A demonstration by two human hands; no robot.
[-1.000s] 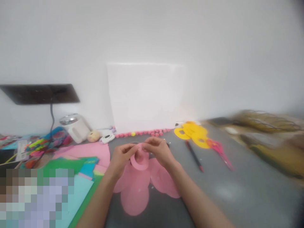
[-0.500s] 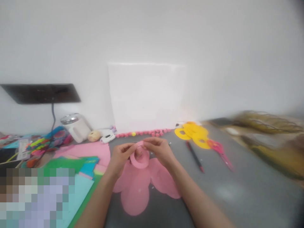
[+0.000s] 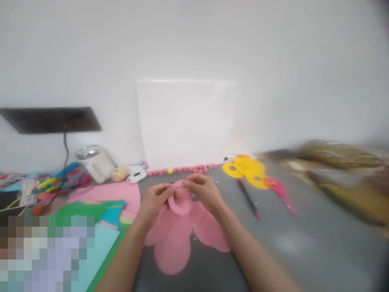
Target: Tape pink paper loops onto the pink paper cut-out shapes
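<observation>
A flat pink paper ring [image 3: 181, 210] is held up over the near middle of the tabletop [image 3: 273, 255], its far edge pinched and its open loop hanging toward the near side from the grip. No clear long axis is shown, the outline being almost round. The left side of that edge is gripped by the left hand [image 3: 154, 200], the right side by the right hand [image 3: 205, 190]; neither hand is clearly nearer, and the fingertips are set close together. Below the loop, rounded pink paper petals [image 3: 172, 253] are spread on the tabletop; whether they are touched by the ring cannot be told. Farther right, a dark red-tipped pen [image 3: 249, 199], yellow paper rings [image 3: 249, 166] and pink-handled scissors [image 3: 276, 186] are laid out.
</observation>
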